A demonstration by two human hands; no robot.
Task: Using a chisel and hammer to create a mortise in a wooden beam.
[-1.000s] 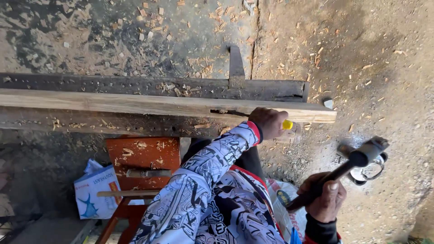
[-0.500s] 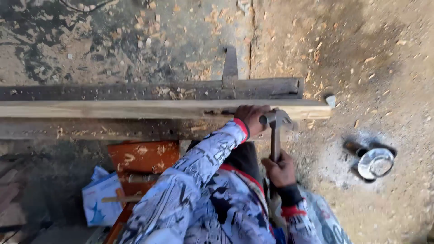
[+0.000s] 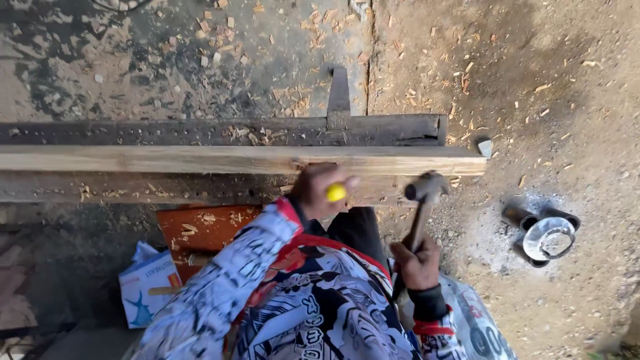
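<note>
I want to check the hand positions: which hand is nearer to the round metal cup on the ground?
The right hand. It grips the hammer handle, left of the metal cup. The left hand, holding a yellow-capped tool at the wooden plank, is farther left.

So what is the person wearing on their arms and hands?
Both hands are bare, with no gloves. The left arm has a long white sleeve covered in black comic-style drawings, ending in a red cuff at the wrist. The right arm shows a dark cuff with a red band under it, then the same black-and-white print.
</note>
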